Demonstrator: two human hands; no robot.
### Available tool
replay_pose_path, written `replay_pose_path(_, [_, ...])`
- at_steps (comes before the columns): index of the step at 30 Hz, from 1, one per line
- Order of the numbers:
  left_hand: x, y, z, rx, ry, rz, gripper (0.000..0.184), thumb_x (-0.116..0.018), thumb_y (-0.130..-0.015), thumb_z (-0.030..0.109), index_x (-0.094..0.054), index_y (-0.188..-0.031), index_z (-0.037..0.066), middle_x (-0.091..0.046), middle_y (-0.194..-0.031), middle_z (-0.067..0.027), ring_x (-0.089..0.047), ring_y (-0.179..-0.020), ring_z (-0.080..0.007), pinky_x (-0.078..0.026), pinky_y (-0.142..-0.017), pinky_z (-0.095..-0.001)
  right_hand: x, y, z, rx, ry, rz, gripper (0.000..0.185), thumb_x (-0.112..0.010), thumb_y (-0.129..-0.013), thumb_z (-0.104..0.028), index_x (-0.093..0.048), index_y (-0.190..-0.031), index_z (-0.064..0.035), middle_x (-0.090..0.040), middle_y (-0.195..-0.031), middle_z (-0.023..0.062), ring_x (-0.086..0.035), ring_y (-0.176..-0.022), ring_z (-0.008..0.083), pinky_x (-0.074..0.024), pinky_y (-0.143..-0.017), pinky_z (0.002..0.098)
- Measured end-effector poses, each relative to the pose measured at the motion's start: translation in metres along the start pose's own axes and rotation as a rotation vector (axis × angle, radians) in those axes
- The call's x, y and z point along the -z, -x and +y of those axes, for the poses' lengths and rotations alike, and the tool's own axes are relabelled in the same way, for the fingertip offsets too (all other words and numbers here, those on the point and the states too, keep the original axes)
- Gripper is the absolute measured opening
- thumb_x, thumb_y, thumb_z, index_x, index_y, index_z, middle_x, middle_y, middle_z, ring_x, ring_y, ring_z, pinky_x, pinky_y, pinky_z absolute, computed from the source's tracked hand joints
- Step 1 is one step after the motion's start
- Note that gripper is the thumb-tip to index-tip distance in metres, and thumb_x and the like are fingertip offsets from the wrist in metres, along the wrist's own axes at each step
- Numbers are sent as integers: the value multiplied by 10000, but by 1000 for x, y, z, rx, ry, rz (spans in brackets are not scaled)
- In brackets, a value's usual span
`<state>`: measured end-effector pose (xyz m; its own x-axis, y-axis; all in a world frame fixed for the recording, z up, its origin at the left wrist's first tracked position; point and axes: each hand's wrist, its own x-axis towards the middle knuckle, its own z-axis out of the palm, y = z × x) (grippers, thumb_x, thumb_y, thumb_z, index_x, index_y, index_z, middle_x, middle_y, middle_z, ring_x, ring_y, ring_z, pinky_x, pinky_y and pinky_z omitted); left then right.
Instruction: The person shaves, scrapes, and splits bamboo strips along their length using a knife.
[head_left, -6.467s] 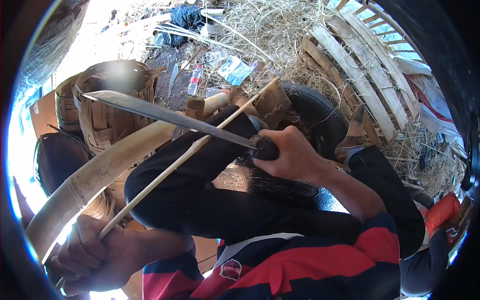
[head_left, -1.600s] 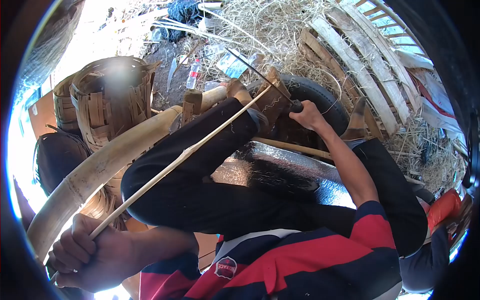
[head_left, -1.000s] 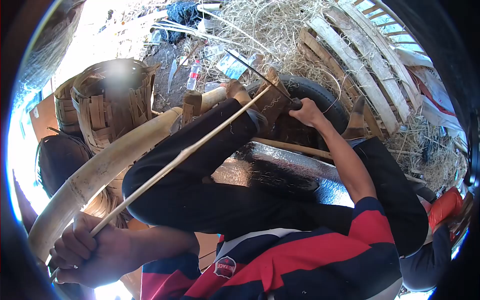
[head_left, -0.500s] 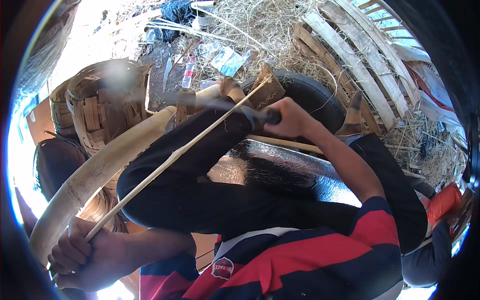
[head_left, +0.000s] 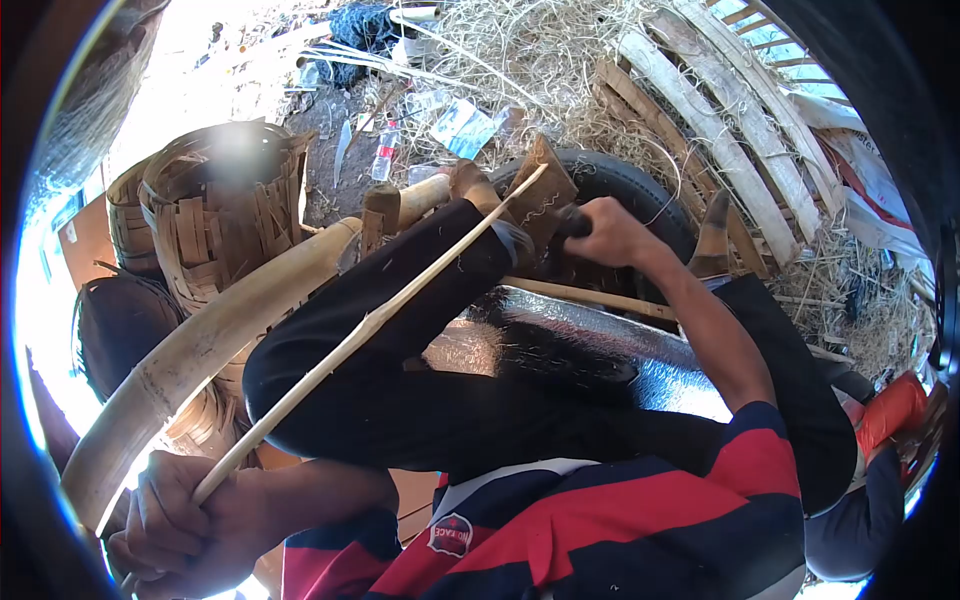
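My left hand (head_left: 190,520), at the lower left, is closed round the lower end of a long pale stick (head_left: 370,325). The stick slants up across my dark-clad leg, and its thin tip lies over a block of wood (head_left: 543,195). Fingers wrapped, my right hand (head_left: 605,235) grips the dark handle (head_left: 573,222) of a knife just right of that block. The knife's blade cannot be made out. Behind my leg, a thick curved bamboo pole (head_left: 190,350) runs from the lower left towards the block.
Woven baskets (head_left: 225,220) stand at the left. A black tyre (head_left: 640,195) lies behind my right hand, with wooden slats (head_left: 720,120) and straw (head_left: 540,50) beyond. A plastic bottle (head_left: 385,150) is on the ground. Part of another person in dark clothing (head_left: 855,520) shows at the lower right.
Since half a second ago my right hand has shifted slightly right, and the blurred blade seen then no longer shows. My left hand still grips the stick and appears slightly lower.
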<state>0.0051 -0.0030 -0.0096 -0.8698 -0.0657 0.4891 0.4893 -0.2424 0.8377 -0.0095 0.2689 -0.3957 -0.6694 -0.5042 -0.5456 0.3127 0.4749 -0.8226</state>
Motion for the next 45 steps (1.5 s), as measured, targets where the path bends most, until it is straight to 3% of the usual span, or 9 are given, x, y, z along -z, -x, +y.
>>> replay_pose_path(5, [5, 3, 9, -6, -50, 36, 493, -453, -959, 498, -346, -596, 182, -292, -442, 87, -252, -352, 2, -222, -391, -151, 6, 15, -58, 283, -148, -211, 171, -661, -711, -130, -645, -791, 20, -558, -576, 66, -448, -535, 95, -426, -538, 297])
replay_pose_path(8, [4, 3, 7, -6, -54, 43, 497, -453, -955, 513, -355, -597, 181, -295, -443, 89, -259, -356, 0, -231, -411, -159, 0, -13, -7, 119, 1, -113, 246, -700, -707, -225, -680, -807, -1, -650, -693, 176, -654, -657, 229, -519, -690, 345])
replay_pose_path(17, [0, 3, 3, 3, -7, 4, 513, -452, -941, 557, -381, -601, 180, -305, -445, 96, -279, -368, -5, -258, -471, -183, -3, -6, 5, 47, 182, 51, 304, -667, -726, -329, -693, -834, -45, -670, -765, 193, -655, -782, 366, -530, -742, 390])
replay_pose_path(25, [-1, -1, 0, 109, 67, -85, 531, -450, -930, 597, -404, -604, 180, -314, -447, 103, -296, -379, -9, -281, -525, -205, 0, 8, -44, 423, -64, -60, 188, -678, -701, -167, -659, -778, 4, -599, -602, 140, -548, -522, 230, -459, -554, 337])
replay_pose_path(29, [0, -2, 0, 129, 60, -115, 554, -427, -928, 623, -408, -597, 179, -328, -447, 105, -296, -375, -13, -291, -530, -207, -14, -45, 100, -218, 44, 114, 369, -699, -688, -356, -716, -895, -51, -675, -791, 219, -685, -824, 330, -534, -735, 374])
replay_pose_path(33, [-4, -2, -5, 33, -21, -51, 500, -434, -948, 551, -379, -611, 185, -316, -441, 98, -275, -351, 5, -257, -420, -165, -27, -49, 120, -156, 311, 233, 437, -706, -673, -390, -704, -914, -26, -673, -815, 233, -680, -869, 338, -531, -743, 385])
replay_pose_path(35, [-5, -4, -11, -97, -58, 23, 465, -470, -962, 469, -347, -614, 186, -307, -428, 88, -266, -327, 20, -244, -333, -128, -7, -34, 70, -155, 280, 133, 404, -697, -689, -373, -708, -919, -41, -670, -811, 235, -680, -851, 339, -529, -744, 395])
replay_pose_path(38, [7, 1, 8, 163, 91, -124, 517, -405, -932, 629, -428, -647, 199, -320, -468, 123, -281, -393, -1, -273, -511, -214, -5, -7, 9, 50, 6, 25, 329, -690, -703, -317, -701, -878, -38, -666, -754, 214, -679, -753, 329, -523, -697, 389])
replay_pose_path(45, [38, 8, 36, -8, -206, -37, 392, -535, -926, 500, -479, -675, 204, -414, -517, 121, -423, -491, -3, -364, -592, -270, -11, 13, -58, 305, -158, -199, 226, -688, -714, -240, -687, -828, -46, -646, -647, 138, -643, -585, 244, -497, -604, 355])
